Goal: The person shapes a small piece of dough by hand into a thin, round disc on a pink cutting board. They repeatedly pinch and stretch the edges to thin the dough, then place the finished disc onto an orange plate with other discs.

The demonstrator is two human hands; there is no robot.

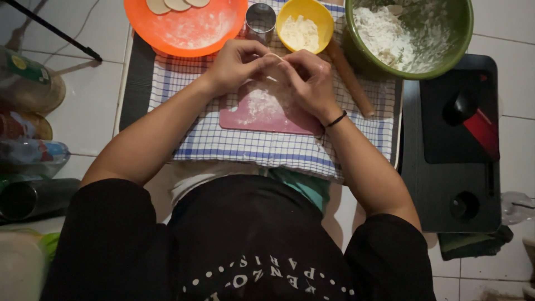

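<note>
Both hands meet over the far edge of the pink board: left hand and right hand pinch a small dough piece, apparently a wrapper being sealed. Keep fingertips narrow and floured, pressing evenly along the edge above the board.

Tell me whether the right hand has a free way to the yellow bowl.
Probably yes: the right hand sits just below the yellow bowl, with nothing between them, though its fingers are pinching a dough piece.

Before my hands stand the metal cup, yellow bowl and rolling pin; the checkered cloth near me lies free.
</note>
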